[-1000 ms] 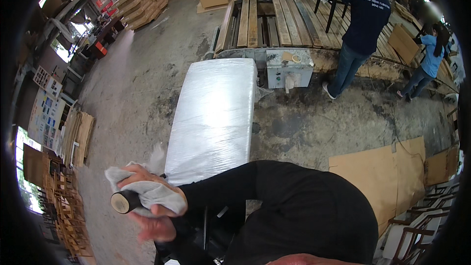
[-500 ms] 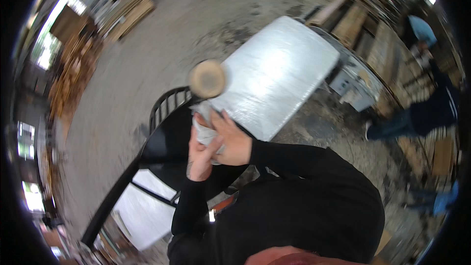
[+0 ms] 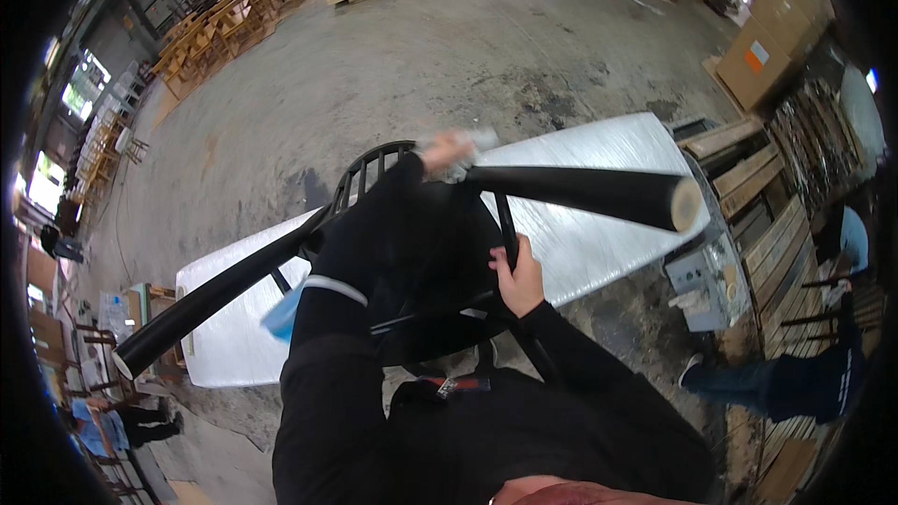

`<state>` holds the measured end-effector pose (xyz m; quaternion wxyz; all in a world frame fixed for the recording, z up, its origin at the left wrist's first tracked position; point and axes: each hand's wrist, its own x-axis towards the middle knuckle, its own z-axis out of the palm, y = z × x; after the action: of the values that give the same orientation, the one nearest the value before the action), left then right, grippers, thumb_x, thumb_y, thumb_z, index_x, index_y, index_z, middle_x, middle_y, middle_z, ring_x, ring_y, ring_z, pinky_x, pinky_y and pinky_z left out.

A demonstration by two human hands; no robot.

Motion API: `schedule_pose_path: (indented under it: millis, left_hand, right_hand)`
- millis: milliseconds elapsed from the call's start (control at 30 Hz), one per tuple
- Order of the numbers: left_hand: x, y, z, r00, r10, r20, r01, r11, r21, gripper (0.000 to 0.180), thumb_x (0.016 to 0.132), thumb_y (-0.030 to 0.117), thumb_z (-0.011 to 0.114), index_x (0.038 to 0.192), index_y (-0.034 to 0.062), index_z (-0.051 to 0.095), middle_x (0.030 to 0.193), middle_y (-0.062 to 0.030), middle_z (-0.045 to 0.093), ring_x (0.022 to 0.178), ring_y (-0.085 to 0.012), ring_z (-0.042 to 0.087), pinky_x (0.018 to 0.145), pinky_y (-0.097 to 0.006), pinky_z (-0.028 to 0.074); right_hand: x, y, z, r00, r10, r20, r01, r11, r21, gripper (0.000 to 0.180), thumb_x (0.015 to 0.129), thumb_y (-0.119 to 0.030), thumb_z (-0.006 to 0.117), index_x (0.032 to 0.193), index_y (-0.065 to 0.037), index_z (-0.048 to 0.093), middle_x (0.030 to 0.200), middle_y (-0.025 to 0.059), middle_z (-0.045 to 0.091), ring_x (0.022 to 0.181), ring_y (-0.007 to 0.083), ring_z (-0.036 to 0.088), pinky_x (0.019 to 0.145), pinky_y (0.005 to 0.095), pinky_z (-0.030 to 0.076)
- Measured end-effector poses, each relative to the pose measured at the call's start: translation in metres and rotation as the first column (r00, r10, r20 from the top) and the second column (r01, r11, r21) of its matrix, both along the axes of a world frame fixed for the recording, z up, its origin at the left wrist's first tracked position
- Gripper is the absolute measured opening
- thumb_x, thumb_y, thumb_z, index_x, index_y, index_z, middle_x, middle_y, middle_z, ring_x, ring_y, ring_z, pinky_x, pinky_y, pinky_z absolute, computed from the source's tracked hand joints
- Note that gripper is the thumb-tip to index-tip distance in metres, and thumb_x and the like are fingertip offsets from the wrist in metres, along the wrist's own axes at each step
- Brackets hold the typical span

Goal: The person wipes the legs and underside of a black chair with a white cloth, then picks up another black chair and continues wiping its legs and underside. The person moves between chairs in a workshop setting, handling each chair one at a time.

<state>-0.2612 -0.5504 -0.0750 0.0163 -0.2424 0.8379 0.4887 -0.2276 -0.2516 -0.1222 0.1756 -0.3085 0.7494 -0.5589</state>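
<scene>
Chair leg (image 3: 580, 193) points right, lying nearly level.

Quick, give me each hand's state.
Left hand: closed on a pale cloth against a black chair leg.
Right hand: closed around a black chair rung.

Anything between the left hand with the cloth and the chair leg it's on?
Nothing visible. The left hand presses a pale cloth straight onto the black chair leg. The right hand grips a thinner black rung lower down, clear of it.
</scene>
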Motion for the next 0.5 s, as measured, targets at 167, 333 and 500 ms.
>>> schedule_pose_path:
  millis: [167, 333, 500]
  left_hand:
    - [-0.069, -0.034, -0.071, 0.909, -0.295, 0.294, 0.336, 0.937, -0.098, 0.076, 0.086, 0.063, 0.059, 0.134, 0.0031, 0.058, 0.132, -0.0209, 0.059, 0.123, -0.0321, 0.056, 0.104, -0.042, 0.043]
    - [-0.103, -0.045, -0.108, 0.865, -0.304, 0.398, 0.416, 0.879, -0.232, 0.056, 0.079, 0.047, 0.063, 0.110, 0.0006, 0.071, 0.107, -0.0209, 0.071, 0.101, -0.0309, 0.068, 0.087, -0.040, 0.051]
    - [-0.101, -0.011, -0.070, 0.812, -0.323, 0.486, 0.501, 0.813, -0.297, 0.054, 0.072, 0.044, 0.067, 0.106, 0.0022, 0.072, 0.102, -0.0178, 0.072, 0.094, -0.0293, 0.069, 0.084, -0.039, 0.052]
  right_hand:
    - [-0.002, 0.001, -0.008, 1.000, -0.025, 0.011, 0.025, 1.000, -0.007, 0.027, 0.098, -0.012, 0.055, 0.119, 0.003, 0.046, 0.081, 0.0159, 0.071, 0.070, 0.0269, 0.073, 0.062, 0.0377, 0.055]
    - [-0.003, 0.001, -0.008, 0.999, -0.044, 0.005, 0.044, 0.998, 0.049, 0.025, 0.097, -0.013, 0.057, 0.115, 0.002, 0.048, 0.075, 0.0136, 0.071, 0.068, 0.0256, 0.073, 0.060, 0.0355, 0.055]
    - [-0.002, 0.000, -0.008, 0.999, -0.045, -0.012, 0.046, 0.998, 0.053, 0.018, 0.097, -0.008, 0.056, 0.111, 0.002, 0.050, 0.074, 0.0101, 0.064, 0.063, 0.0190, 0.069, 0.059, 0.0311, 0.055]
